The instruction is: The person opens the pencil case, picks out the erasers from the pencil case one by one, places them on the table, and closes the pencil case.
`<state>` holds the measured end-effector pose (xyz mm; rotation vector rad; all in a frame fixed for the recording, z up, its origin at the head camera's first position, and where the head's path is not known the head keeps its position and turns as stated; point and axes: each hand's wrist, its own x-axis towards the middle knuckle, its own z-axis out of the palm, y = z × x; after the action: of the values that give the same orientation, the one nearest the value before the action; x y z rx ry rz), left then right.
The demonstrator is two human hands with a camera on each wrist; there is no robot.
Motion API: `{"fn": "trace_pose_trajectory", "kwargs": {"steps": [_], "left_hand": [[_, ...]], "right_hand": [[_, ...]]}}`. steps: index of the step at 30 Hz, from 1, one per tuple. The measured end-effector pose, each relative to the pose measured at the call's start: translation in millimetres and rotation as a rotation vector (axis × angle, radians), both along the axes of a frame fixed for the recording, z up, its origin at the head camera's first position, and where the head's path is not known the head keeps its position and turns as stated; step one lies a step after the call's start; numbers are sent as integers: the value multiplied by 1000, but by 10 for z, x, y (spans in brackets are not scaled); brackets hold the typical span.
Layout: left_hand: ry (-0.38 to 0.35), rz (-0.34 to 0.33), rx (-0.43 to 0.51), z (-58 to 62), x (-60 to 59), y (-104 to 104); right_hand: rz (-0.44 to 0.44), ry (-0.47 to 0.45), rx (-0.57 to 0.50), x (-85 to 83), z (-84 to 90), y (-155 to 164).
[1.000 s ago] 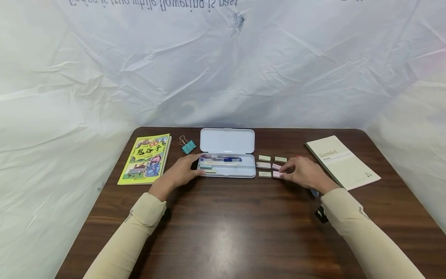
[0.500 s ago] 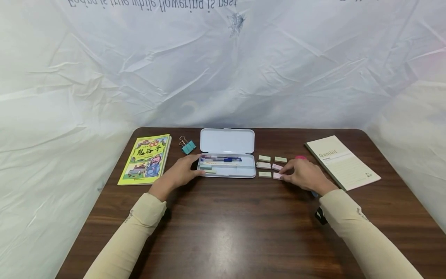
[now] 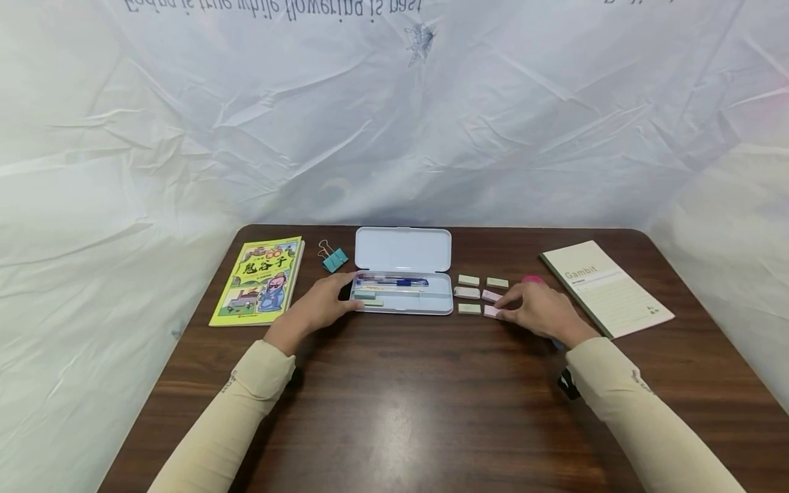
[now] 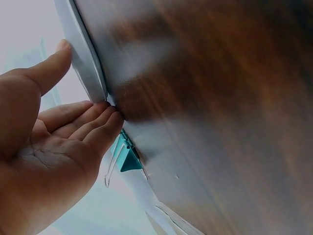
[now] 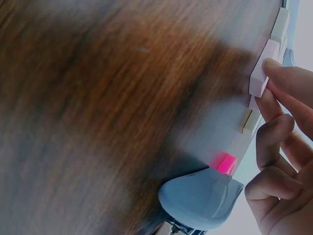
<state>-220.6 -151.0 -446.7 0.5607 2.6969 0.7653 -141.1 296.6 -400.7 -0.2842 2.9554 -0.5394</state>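
Note:
An open pale blue pencil case [image 3: 436,305] lies mid-table with pens [image 3: 401,281] and a green eraser [image 3: 365,296] inside. My left hand [image 3: 320,302] holds its left end, thumb [image 4: 62,54] on the near side and fingertips at the far corner. Right of the case, several small block erasers sit in two columns: pale green [image 3: 468,309], white [image 3: 466,293] and pink. At the near right one, my right hand [image 3: 537,311] pinches a pink eraser [image 5: 261,73] between thumb and index finger. Another pink eraser [image 3: 491,296] lies just beyond, partly hidden by the fingers.
A yellow comic-covered book [image 3: 259,284] and a teal binder clip [image 3: 334,260] lie to the left. On the right is a cream notebook [image 3: 607,287]. Near my right hand sit a rounded grey-blue object [image 5: 200,196] and a bright pink item [image 5: 226,164].
My right hand has shifted very slightly to the right along with the near pink eraser, and more of the bright pink item behind it shows. The left hand stays put.

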Motion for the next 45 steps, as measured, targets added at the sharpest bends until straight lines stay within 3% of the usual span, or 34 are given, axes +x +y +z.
{"fn": "trace_pose_trajectory", "kwargs": {"steps": [3,5,7,10,14,17,28,32,35,37,40,45], "left_hand": [[-36,9,10,157,79,38],[-40,0,4,175,87,36],[-41,-2,1,120,58,19],[-6,-9,-1,-106,-57,-40],[17,-12,-1,-289,-160,-81],[10,-17,-1,-259,-149,-77],[-44,16,8,-79,-42,-22],[-22,3,-3,-182,-119,-38],[-13,10,1,-357,-233,-81],[-21,10,0,-387,-259,-82],[-20,5,6,-295,-194,-52],[-34,5,22,-118,-89,-14]], "right_hand": [[-2,-1,0,-3,-9,-3],[-1,-1,0,-3,-13,-5],[-1,-1,-3,-4,-19,-8],[-4,0,-5,-8,-27,-6],[-20,8,-22,-29,-21,-29],[-28,13,-45,-54,13,-109],[29,35,-123,-256,30,-876],[63,32,-164,-321,7,-1199],[87,26,-189,-355,-8,-1428],[101,22,-196,-375,-22,-1559],[140,36,-203,-448,-102,-1694],[193,57,-226,-704,-471,-1787]]}}
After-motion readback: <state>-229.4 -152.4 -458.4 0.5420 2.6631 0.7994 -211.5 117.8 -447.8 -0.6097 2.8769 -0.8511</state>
